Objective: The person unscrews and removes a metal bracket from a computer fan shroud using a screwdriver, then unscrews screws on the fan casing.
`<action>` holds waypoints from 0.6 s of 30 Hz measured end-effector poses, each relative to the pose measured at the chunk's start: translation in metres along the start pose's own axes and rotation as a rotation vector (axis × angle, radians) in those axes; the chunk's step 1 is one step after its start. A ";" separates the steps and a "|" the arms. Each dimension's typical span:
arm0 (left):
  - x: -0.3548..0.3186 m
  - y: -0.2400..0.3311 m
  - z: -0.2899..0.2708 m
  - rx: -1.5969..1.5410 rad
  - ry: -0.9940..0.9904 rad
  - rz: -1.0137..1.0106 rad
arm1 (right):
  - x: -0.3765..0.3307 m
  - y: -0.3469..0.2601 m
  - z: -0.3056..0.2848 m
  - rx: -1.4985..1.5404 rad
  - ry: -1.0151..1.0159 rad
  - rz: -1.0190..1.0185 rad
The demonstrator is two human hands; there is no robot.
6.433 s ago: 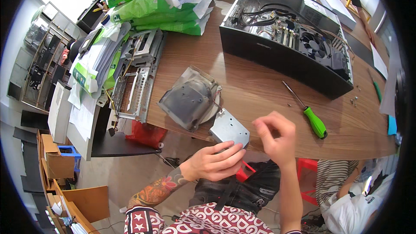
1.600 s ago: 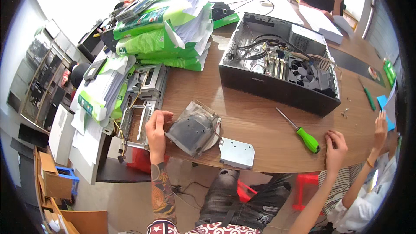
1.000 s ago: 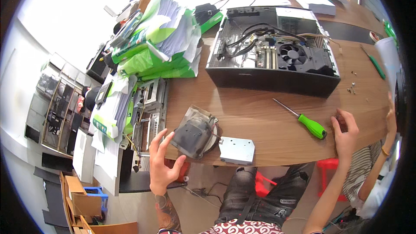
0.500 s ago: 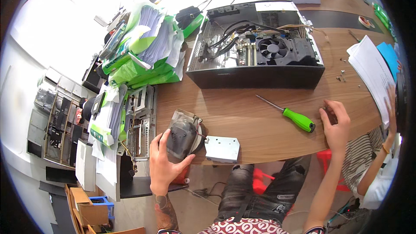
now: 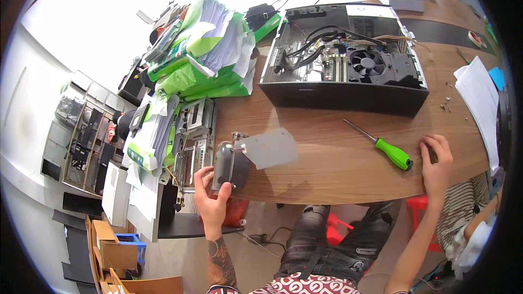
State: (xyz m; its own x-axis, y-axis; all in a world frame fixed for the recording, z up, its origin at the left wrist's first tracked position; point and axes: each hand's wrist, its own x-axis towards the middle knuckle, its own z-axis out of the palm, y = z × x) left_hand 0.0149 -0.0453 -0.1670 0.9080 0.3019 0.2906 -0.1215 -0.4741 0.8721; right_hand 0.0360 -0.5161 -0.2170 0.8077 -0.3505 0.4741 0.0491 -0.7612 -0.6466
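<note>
My left hand (image 5: 213, 202) is closed on the lower edge of a dark, rounded computer part (image 5: 223, 164), tilted up on its side at the table's left edge. A thin grey metal plate (image 5: 271, 149) stands out from it to the right, off the tabletop. How the two are joined is hard to make out. My right hand (image 5: 437, 158) rests on the table with fingers curled inward; whatever they hold, if anything, is hidden. Just left of it lies a screwdriver (image 5: 393, 154) with a green handle. Beyond, an opened black computer case (image 5: 343, 99) shows its fan and cables.
Small screws (image 5: 447, 104) lie right of the case, near papers (image 5: 476, 106). Green-wrapped paper stacks (image 5: 218, 54) and a metal computer chassis (image 5: 197, 147) crowd the left side. Another person's arm (image 5: 479, 223) is at the far right. Tape (image 5: 475, 39) sits at the back.
My left hand has tipped the dark part up from lying flat, and the metal plate has risen with it. My right hand stays on the table, its fingers now lower. The whole view has shifted.
</note>
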 end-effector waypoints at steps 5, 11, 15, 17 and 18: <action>0.003 -0.007 -0.012 -0.102 0.126 -0.181 | 0.001 0.000 0.005 0.028 -0.004 -0.013; 0.014 -0.002 -0.015 -0.288 0.141 -0.310 | 0.000 0.004 0.002 0.014 -0.033 -0.012; 0.017 0.004 -0.012 -0.208 0.139 -0.327 | 0.001 0.002 0.002 -0.001 -0.040 -0.013; 0.018 0.004 -0.011 -0.191 0.120 -0.311 | 0.002 0.000 0.001 0.018 -0.020 -0.020; 0.018 0.004 -0.011 -0.172 0.099 -0.294 | 0.002 0.000 0.002 0.020 -0.023 -0.023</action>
State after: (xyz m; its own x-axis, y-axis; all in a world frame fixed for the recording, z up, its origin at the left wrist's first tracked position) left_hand 0.0258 -0.0323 -0.1542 0.8719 0.4875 0.0465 0.0661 -0.2112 0.9752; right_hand 0.0391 -0.5160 -0.2174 0.8198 -0.3204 0.4747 0.0788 -0.7579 -0.6476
